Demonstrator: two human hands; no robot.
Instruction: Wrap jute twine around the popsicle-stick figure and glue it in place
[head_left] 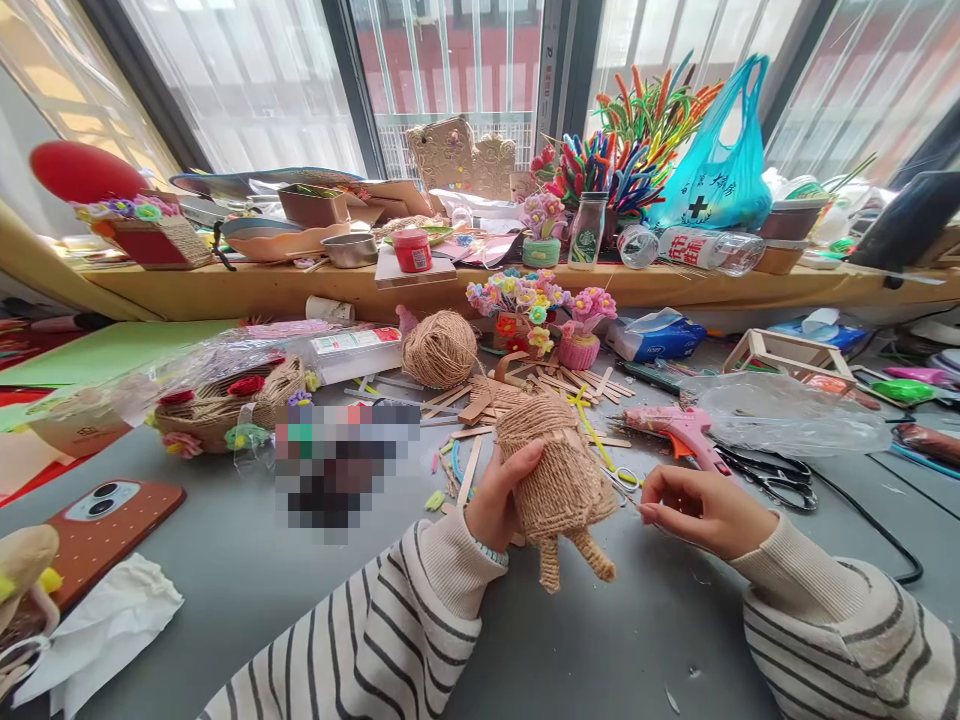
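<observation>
My left hand (504, 492) is closed around a jute-wrapped figure (562, 480), a rounded body with two short twine legs pointing down toward me. Just to its right, my right hand (694, 508) is pinched, thumb against fingertips. Something thin seems to run from that pinch toward the figure, too fine to make out. Small scissors (626, 480) with a pale, yellow-edged handle lie between the figure and my right fingers. Behind the figure sits a ball of jute twine (440, 348). Loose wooden craft sticks (600, 385) are scattered around it.
A pink glue gun (675, 430) lies beyond my right hand, beside black scissors (772, 480) and a cable. A phone (120, 520) and crumpled tissue (105, 625) are at left. A twine basket (225, 415), crocheted flowers (525, 300) and a shelf of supplies stand behind.
</observation>
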